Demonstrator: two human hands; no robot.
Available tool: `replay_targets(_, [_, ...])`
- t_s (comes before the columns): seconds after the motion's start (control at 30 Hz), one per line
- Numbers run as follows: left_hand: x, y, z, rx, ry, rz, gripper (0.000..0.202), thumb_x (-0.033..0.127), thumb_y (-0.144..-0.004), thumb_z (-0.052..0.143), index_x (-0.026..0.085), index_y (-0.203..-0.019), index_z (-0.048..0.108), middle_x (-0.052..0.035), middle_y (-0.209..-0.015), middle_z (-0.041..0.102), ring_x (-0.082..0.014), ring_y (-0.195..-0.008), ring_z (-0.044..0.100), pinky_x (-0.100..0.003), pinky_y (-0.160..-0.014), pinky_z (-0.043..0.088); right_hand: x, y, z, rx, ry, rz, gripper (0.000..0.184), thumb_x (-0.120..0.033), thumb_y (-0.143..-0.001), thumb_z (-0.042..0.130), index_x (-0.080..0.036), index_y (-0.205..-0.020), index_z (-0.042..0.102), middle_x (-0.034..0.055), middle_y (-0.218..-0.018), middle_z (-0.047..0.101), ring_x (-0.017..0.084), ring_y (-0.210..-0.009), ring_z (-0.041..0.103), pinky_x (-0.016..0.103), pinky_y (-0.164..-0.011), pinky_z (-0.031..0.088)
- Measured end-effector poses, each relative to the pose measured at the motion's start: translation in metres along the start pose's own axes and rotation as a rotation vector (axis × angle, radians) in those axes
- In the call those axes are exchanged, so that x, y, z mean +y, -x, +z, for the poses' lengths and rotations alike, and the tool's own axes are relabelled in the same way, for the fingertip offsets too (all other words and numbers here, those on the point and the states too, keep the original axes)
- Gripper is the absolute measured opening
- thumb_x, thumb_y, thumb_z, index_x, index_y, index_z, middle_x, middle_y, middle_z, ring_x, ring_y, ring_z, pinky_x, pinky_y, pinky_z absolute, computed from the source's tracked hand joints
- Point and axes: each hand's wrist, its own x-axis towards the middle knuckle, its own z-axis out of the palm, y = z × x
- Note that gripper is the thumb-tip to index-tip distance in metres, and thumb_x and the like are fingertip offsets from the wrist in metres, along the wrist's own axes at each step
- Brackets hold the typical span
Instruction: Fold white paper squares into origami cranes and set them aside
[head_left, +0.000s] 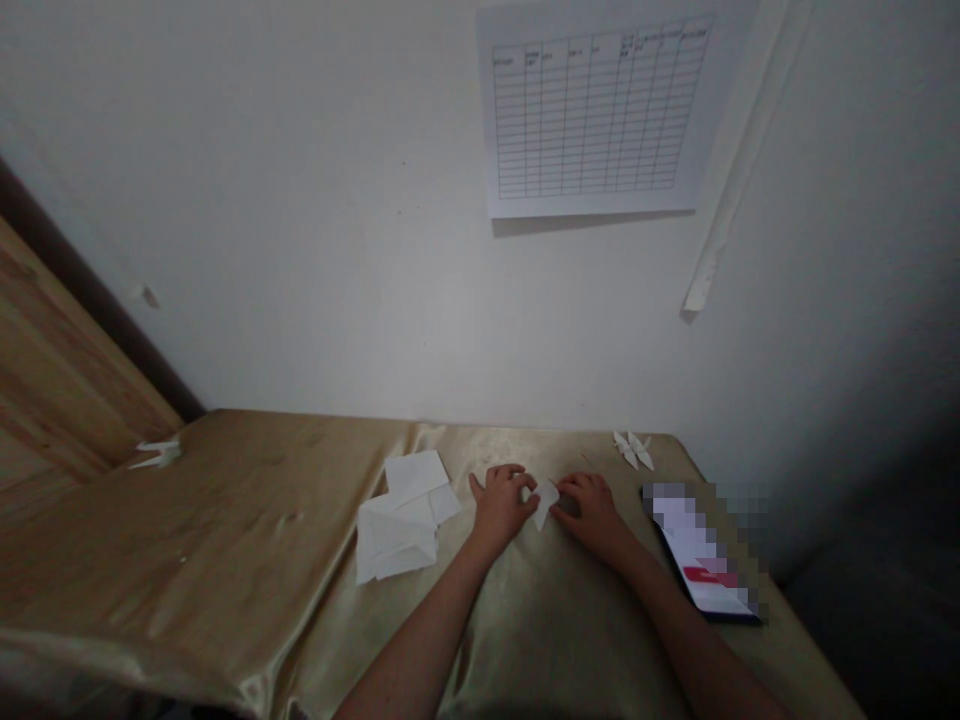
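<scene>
A small piece of folded white paper (544,504), shaped like a kite with its point toward me, lies on the gold-coloured cloth between my hands. My left hand (504,503) pinches its left edge between thumb and fingertips. On the opposite edge, my right hand (589,508) grips the paper the same way, its other fingers curled. A loose pile of white paper squares (397,530) is to the left of my left hand. Beyond my right hand sit folded white paper cranes (634,450), near the far right corner.
A phone or tablet (705,560) with a lit, partly blurred screen lies to the right. More folded white paper (159,454) is at the far left, by a wooden panel (67,370). The white wall behind carries a printed table sheet (596,120). The cloth (247,530) has creases.
</scene>
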Motion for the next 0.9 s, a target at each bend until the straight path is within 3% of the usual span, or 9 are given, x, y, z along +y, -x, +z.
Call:
replay_targets(0.3, [-0.003, -0.001, -0.010, -0.087, 0.025, 0.013, 0.014, 0.038, -0.085, 0.077, 0.030, -0.096, 0.074, 0.0007, -0.144, 0.063, -0.0313, -0.141, 0.046, -0.078, -0.119, 0.007, -0.004, -0.003, 0.002, 0.012, 0.087, 0.013, 0.025, -0.037, -0.089, 0.071, -0.026, -0.111, 0.073, 0.0061, -0.115, 0.069, 0.025, -0.114, 0.057, 0.041, -0.107, 0.035])
replay_targets(0.63, [-0.009, 0.000, -0.014, -0.156, 0.046, 0.042, 0.045, 0.051, -0.068, 0.090, 0.031, -0.104, 0.071, -0.0011, -0.151, 0.058, -0.0342, -0.147, 0.041, -0.081, -0.118, 0.002, -0.004, -0.005, 0.004, 0.004, 0.028, 0.057, 0.022, -0.035, -0.088, 0.073, -0.027, -0.108, 0.076, 0.0062, -0.115, 0.070, 0.027, -0.115, 0.056, 0.042, -0.107, 0.034])
replay_targets(0.9, [-0.008, 0.000, -0.017, -0.208, 0.019, 0.039, 0.048, 0.047, -0.067, 0.090, 0.032, -0.108, 0.070, -0.0017, -0.154, 0.054, -0.0357, -0.149, 0.037, -0.083, -0.117, 0.001, -0.001, -0.004, -0.004, -0.011, -0.049, 0.035, 0.013, -0.027, -0.090, 0.068, -0.027, -0.100, 0.077, 0.0036, -0.113, 0.072, 0.022, -0.112, 0.058, 0.037, -0.104, 0.035])
